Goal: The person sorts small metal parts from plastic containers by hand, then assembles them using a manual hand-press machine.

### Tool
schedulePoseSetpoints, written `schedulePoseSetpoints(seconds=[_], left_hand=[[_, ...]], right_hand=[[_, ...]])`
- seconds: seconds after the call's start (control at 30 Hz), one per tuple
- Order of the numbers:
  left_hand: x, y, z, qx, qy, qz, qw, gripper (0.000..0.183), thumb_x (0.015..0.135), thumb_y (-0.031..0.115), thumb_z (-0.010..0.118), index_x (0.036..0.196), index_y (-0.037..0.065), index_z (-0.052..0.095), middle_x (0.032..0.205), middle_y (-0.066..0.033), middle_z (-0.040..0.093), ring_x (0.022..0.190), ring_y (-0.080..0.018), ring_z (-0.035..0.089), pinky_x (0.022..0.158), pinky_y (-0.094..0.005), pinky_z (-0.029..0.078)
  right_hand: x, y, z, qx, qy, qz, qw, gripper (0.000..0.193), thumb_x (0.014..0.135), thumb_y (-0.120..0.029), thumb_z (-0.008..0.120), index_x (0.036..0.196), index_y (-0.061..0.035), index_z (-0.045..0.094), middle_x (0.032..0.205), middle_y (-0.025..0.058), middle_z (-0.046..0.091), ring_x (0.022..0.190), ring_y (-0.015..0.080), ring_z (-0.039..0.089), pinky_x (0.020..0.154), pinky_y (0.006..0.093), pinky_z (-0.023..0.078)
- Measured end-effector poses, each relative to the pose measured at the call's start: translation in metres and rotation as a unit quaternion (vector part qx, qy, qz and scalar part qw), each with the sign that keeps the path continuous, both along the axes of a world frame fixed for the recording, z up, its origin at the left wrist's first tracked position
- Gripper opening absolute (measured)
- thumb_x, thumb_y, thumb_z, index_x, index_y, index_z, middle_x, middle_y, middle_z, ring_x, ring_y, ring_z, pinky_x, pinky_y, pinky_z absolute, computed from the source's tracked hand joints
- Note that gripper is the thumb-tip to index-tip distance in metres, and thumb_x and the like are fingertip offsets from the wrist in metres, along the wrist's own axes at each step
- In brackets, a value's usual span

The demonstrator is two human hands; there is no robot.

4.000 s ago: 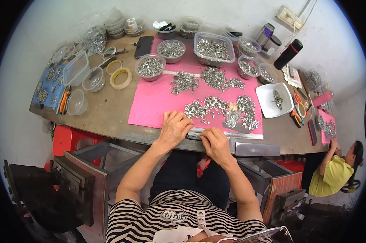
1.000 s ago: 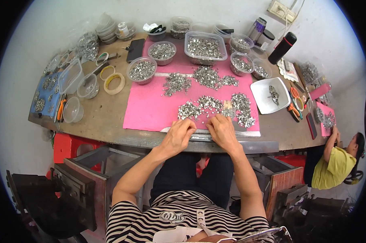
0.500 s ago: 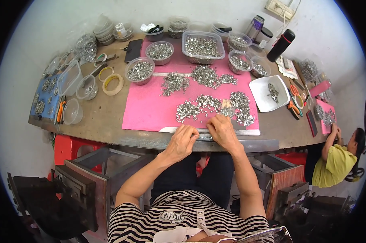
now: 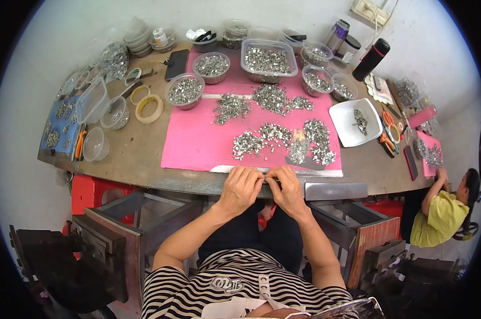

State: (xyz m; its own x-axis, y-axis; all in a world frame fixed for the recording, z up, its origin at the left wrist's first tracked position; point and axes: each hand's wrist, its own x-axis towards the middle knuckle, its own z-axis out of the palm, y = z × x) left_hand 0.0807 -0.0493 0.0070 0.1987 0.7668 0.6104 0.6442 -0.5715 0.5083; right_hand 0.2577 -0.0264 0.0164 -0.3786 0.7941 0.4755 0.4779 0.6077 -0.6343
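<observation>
My left hand (image 4: 241,187) and my right hand (image 4: 287,192) meet at the table's front edge, fingertips pinched close together. Whatever small piece they hold between them is too hidden to name. Just beyond them lies a pink mat (image 4: 192,143) bearing loose heaps of small silvery metal pieces (image 4: 248,144). Another heap of metal pieces (image 4: 319,139) lies to the right, beside a bundle of thin pins with wooden-coloured ends (image 4: 299,148). A dark flat plate (image 4: 310,165) sits under that bundle's near side.
Tubs of metal pieces (image 4: 184,92) line the back, with a rectangular container (image 4: 269,61) among them. A white tray (image 4: 342,127) and orange-handled pliers (image 4: 385,144) are at right; tape rolls (image 4: 149,109) at left. A co-worker in yellow (image 4: 441,215) sits at far right.
My right hand has drawn back from beside the pin bundle toward me and slightly left. Its fingertips now meet those of my left hand, which has shifted a little.
</observation>
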Motion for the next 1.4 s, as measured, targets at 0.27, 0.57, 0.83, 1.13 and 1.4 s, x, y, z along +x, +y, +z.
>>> schedulePoseSetpoints(seconds=[0.27, 0.57, 0.83, 1.13, 1.4], left_hand=[[-0.007, -0.001, -0.001, 0.021, -0.02, 0.019, 0.999, 0.015, 0.086, 0.006, 0.071, 0.1, 0.005, 0.067, 0.094, -0.0066, 0.066, 0.09, -0.0269, 0.059, 0.091, -0.0473, 0.044], [-0.026, 0.062, -0.001, -0.022, 0.084, 0.019, 0.996, 0.01, 0.085, 0.017, 0.074, 0.094, 0.013, 0.072, 0.086, -0.003, 0.061, 0.093, -0.0235, 0.056, 0.098, -0.0468, 0.035], [-0.033, 0.063, 0.002, -0.045, 0.101, -0.007, 0.994, 0.013, 0.082, 0.022, 0.078, 0.088, 0.013, 0.071, 0.087, -0.0016, 0.061, 0.093, -0.0222, 0.056, 0.098, -0.0461, 0.034], [-0.044, 0.063, 0.009, -0.091, 0.06, -0.006, 0.994, 0.007, 0.084, 0.014, 0.072, 0.09, 0.012, 0.068, 0.089, -0.0036, 0.062, 0.093, -0.0248, 0.056, 0.098, -0.0466, 0.034], [-0.032, 0.069, 0.002, -0.041, 0.109, -0.041, 0.992, 0.012, 0.084, 0.019, 0.076, 0.093, 0.012, 0.072, 0.089, -0.003, 0.061, 0.093, -0.023, 0.056, 0.097, -0.0472, 0.034]], right_hand=[[-0.005, -0.004, 0.0, 0.101, -0.07, -0.029, 0.992, 0.017, 0.081, 0.002, 0.072, 0.093, -0.0019, 0.062, 0.092, 0.0116, 0.064, 0.085, 0.0301, 0.062, 0.077, 0.0396, 0.047], [0.001, -0.008, 0.012, 0.131, -0.101, 0.011, 0.986, 0.017, 0.082, -0.001, 0.073, 0.097, -0.0032, 0.067, 0.096, 0.009, 0.066, 0.09, 0.0274, 0.064, 0.079, 0.0392, 0.047], [0.006, 0.035, 0.011, 0.063, -0.074, -0.015, 0.995, 0.01, 0.085, -0.006, 0.071, 0.094, -0.0044, 0.068, 0.09, 0.0088, 0.061, 0.085, 0.0279, 0.06, 0.077, 0.0398, 0.044], [-0.022, 0.055, 0.005, 0.033, -0.145, -0.007, 0.989, 0.01, 0.084, -0.011, 0.073, 0.09, -0.005, 0.069, 0.087, 0.0096, 0.06, 0.088, 0.0301, 0.058, 0.077, 0.0423, 0.043], [-0.009, 0.058, 0.011, 0.025, -0.106, -0.014, 0.994, 0.011, 0.079, -0.007, 0.075, 0.081, -0.0046, 0.065, 0.081, 0.0091, 0.059, 0.078, 0.0291, 0.058, 0.074, 0.04, 0.042]])
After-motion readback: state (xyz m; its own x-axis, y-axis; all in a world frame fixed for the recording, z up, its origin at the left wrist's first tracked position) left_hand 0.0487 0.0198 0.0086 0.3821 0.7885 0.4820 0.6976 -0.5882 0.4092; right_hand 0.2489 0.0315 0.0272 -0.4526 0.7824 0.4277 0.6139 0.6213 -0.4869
